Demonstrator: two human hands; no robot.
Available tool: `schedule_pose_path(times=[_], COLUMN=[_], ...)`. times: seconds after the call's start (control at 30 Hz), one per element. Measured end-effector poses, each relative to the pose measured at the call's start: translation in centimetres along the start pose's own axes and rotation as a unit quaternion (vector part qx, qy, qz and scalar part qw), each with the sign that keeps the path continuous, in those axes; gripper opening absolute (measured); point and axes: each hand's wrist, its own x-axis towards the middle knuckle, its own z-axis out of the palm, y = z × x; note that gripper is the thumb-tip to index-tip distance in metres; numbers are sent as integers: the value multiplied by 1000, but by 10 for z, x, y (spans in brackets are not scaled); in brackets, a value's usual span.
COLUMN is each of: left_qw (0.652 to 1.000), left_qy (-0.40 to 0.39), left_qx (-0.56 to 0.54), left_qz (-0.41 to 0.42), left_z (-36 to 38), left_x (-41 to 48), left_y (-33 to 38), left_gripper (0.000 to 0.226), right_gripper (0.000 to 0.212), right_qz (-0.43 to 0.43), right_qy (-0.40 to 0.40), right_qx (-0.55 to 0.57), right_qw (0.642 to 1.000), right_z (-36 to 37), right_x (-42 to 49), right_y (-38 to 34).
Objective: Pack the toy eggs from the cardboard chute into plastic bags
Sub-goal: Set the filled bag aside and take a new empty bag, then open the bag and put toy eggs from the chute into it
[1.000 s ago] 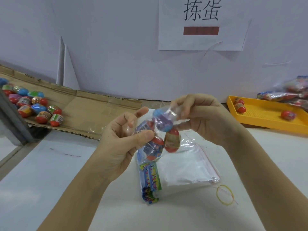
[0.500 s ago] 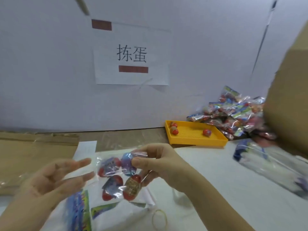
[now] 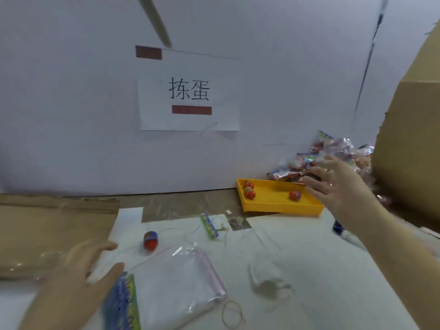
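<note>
Lying beside plastic bags (image 3: 176, 277), toy egg (image 3: 150, 240), right hand (image 3: 338, 186) partly hiding yellow tray (image 3: 273, 201)

A white paper sheet (image 3: 152, 103) stuck on the white wall (image 3: 71, 115) carried the only legible writing: two large black Chinese characters, 拣蛋, printed in its middle. Directly beneath the characters sat a solid dark red bar (image 3: 191, 110) with nothing readable on it. A second bar (image 3: 148, 52) of the same colour lay at the sheet's upper left corner, also blank. On the worktop (image 3: 309, 270), a colourful printed card (image 3: 126, 303) at the near edge and a smaller card (image 3: 209, 226) farther back bore print too blurred to read. The wrapper of the lone toy egg (image 3: 150, 240) and the packed bags (image 3: 333, 158) by the wall showed patterns only, no legible words.
</note>
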Motion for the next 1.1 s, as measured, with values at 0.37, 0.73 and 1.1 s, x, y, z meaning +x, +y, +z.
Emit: schedule_pose_path(times=[0.37, 0.73, 1.1], left_qw=[987, 903, 871], left_qy=[-83, -121, -90], left_qx=[135, -313, -411], left_qz=[7, -268, -254], left_z=[4, 1, -13], left_x=[-21, 4, -3], left_y=[36, 42, 36], left_gripper=[21, 38, 16], right_gripper=[55, 31, 59], right_qz=[-149, -202, -105], right_qy=[-308, -468, -387], right_qx=[-741, -475, -336], right_qw=[577, 717, 852], right_z=[68, 101, 150], right_x=[-109, -82, -57], right_y=[169, 140, 164])
